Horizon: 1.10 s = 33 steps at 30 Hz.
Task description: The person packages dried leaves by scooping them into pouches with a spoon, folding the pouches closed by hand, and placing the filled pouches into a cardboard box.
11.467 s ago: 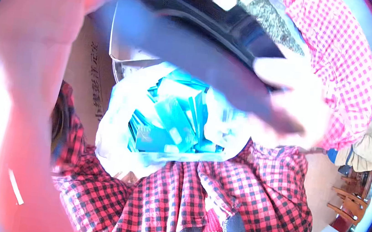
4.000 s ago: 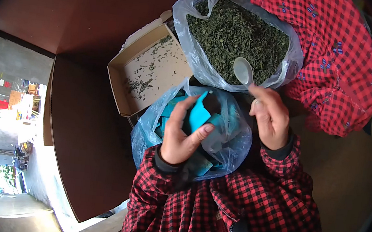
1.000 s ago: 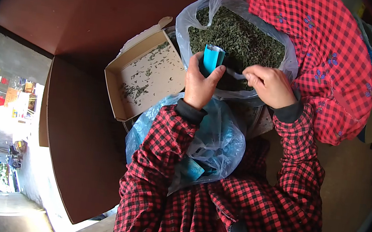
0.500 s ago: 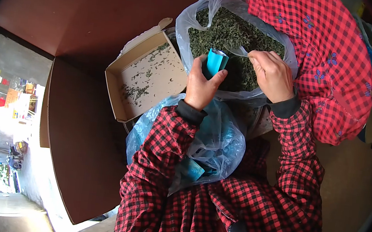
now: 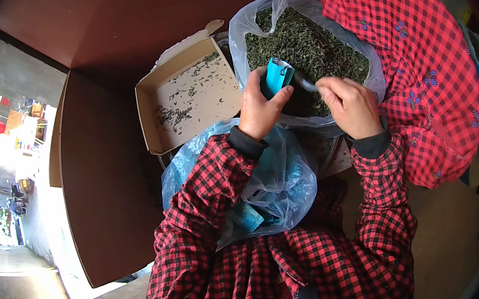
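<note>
While our left hand [image 5: 259, 109] grips a blue packet [image 5: 278, 80], our right hand [image 5: 353, 108] pinches a spoon [image 5: 307, 85] above dried leaves [image 5: 313, 43].

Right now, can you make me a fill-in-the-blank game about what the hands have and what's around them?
1. The left hand grips a blue packet, while the right hand holds a ____.
2. The heap of loose leaves is in an open, see-through plastic ____.
3. In the picture, the shallow cardboard box is to the packet's ____.
4. The sleeves are checked in black and ____.

Missing words: spoon; bag; left; red.
</note>
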### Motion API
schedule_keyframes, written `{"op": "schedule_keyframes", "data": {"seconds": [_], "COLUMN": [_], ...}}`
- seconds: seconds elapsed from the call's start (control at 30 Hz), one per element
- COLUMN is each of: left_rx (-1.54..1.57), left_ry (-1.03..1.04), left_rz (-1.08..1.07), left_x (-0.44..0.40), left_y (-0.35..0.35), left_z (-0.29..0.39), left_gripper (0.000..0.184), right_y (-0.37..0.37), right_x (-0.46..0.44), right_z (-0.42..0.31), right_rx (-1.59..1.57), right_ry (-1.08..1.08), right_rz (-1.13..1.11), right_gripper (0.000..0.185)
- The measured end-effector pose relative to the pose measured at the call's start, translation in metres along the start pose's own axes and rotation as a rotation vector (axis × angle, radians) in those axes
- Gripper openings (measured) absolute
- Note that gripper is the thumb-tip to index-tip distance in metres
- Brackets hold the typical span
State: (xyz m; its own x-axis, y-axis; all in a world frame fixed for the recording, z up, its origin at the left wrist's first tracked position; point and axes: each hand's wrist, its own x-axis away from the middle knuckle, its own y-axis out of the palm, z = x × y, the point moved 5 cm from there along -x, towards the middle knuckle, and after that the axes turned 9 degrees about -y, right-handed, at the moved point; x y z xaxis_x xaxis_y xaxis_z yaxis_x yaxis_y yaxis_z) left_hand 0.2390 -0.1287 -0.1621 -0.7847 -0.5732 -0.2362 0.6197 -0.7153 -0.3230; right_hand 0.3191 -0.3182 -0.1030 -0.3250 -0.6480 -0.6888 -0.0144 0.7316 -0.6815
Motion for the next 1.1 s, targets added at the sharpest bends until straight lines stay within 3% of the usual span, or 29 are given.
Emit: {"op": "schedule_keyframes", "data": {"seconds": [0.1, 0.13, 0.23, 0.63, 0.9, 1.1], "left_rx": [0.098, 0.098, 0.063, 0.025, 0.018, 0.031], "left_ry": [-0.151, -0.152, -0.081, 0.056, 0.077, 0.063], "left_rz": [-0.061, -0.06, -0.032, -0.035, -0.006, 0.004], "left_x": [0.004, 0.004, 0.002, -0.021, -0.026, -0.026], "left_y": [-0.003, -0.004, -0.001, 0.012, 0.017, 0.014], "left_z": [0.015, 0.014, 0.011, 0.027, 0.031, 0.031], "left_gripper": [0.062, 0.062, 0.062, 0.062, 0.063, 0.063], "right_y": [0.022, 0.025, 0.026, -0.012, -0.03, -0.027], "right_x": [0.013, 0.014, 0.012, -0.018, -0.041, -0.042], "right_z": [0.005, 0.005, 0.009, 0.01, -0.007, -0.01], "right_rx": [-0.385, -0.386, -0.1, 0.033, 0.233, 0.256], "right_ry": [0.147, 0.147, 0.144, -0.004, -0.21, -0.194], "right_rz": [-0.268, -0.27, -0.229, 0.152, 0.147, 0.13], "right_gripper": [0.011, 0.011, 0.01, 0.01, 0.014, 0.017]}}
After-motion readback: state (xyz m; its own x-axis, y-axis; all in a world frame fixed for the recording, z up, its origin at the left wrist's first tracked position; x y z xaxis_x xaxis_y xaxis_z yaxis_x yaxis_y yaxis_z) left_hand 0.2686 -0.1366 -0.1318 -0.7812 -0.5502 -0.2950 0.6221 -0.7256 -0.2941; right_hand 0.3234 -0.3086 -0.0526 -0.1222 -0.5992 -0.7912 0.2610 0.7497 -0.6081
